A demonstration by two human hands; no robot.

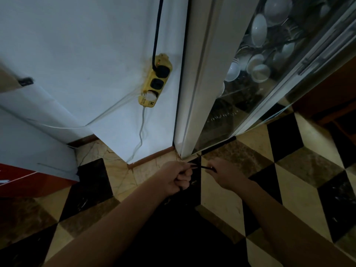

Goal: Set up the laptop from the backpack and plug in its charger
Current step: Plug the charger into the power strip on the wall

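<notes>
Both fists, left hand (176,180) and right hand (224,176), grip the black charger cable (200,167) low above the floor, where tugging could tangle it short of the yellow power strip (155,80), which has 1 socket taken.

We see the yellow three-socket power strip (155,80) on the pale wall: its top socket is filled by a black plug and cable (158,31), the middle socket is open. Just right of the strip stands a white glass-fronted cabinet (194,83); left of the strip and below it, bare wall.
</notes>
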